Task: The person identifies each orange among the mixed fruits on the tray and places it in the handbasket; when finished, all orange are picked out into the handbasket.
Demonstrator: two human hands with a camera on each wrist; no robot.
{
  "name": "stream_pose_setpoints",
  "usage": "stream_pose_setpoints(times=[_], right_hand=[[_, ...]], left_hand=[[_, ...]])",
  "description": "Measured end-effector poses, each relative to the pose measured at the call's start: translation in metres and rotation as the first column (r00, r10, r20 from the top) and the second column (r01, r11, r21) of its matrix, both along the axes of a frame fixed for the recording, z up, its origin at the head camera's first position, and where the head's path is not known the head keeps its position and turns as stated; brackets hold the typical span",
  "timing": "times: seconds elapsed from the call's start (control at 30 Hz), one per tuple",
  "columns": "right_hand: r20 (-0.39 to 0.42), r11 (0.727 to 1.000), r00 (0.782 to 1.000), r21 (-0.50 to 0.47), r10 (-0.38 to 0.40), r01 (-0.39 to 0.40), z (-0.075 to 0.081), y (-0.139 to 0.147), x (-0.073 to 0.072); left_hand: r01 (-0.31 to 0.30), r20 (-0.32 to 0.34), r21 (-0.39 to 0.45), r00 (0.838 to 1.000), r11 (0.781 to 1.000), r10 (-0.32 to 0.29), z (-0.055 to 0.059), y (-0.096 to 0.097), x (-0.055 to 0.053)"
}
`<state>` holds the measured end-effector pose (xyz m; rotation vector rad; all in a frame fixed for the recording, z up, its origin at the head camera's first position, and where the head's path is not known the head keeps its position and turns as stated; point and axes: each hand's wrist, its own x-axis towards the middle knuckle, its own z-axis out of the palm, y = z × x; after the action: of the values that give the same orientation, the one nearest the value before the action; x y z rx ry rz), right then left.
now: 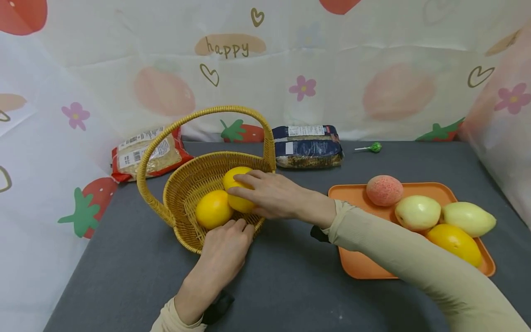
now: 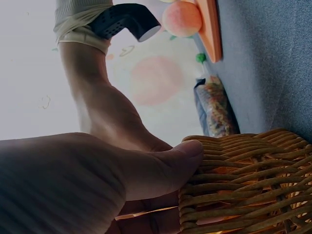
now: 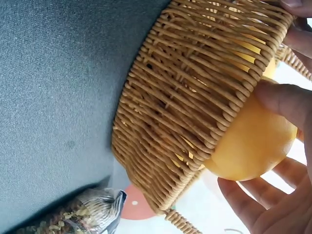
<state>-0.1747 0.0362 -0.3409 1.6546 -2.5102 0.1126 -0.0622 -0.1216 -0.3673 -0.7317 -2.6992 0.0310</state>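
Note:
A yellow wicker basket (image 1: 184, 230) with a tall arched handle stands left of the middle of the table. My left hand (image 1: 226, 246) grips its near rim, the thumb (image 2: 187, 150) outside the weave and the fingers on the inner side. My right hand (image 1: 282, 196) reaches in over the basket's right side and holds a smooth yellow fruit (image 3: 253, 136) between thumb and spread fingers, at the rim in the right wrist view. Beside it in the basket lies another round yellow fruit (image 1: 213, 210).
On the right, an orange tray (image 1: 356, 265) bears a pink peach (image 1: 385, 190), two pale green fruits (image 1: 418, 213) and a yellow fruit (image 1: 456, 244). Behind the basket lie a red-edged bag (image 1: 151, 154) and a dark blue package (image 1: 308, 146). A green lollipop (image 1: 375, 147) lies at the back.

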Motion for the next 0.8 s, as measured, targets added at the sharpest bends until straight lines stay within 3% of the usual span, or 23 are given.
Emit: stream_pose_setpoints(times=[0.27,0.5,0.63,0.8], right_hand=[[0.030,1.000,0.999,-0.003,-0.023,0.023,-0.004,-0.002,-0.001],[0.015,0.994,0.996,0.074,-0.083,0.082,-0.008,-0.004,-0.002],[-0.003,0.993,0.995,0.063,-0.098,0.098,-0.011,-0.005,-0.003],[0.038,0.994,0.994,0.036,-0.105,0.104,-0.014,-0.007,-0.002]], left_hand=[[0.002,-0.007,0.000,1.000,1.000,-0.002,0.000,0.000,0.000],[0.001,0.013,-0.006,1.000,1.000,-0.001,0.000,0.000,0.000],[0.001,0.016,-0.004,1.000,1.000,-0.001,0.000,0.000,0.000],[-0.002,-0.003,-0.001,1.000,1.000,0.002,0.000,0.000,0.000]])
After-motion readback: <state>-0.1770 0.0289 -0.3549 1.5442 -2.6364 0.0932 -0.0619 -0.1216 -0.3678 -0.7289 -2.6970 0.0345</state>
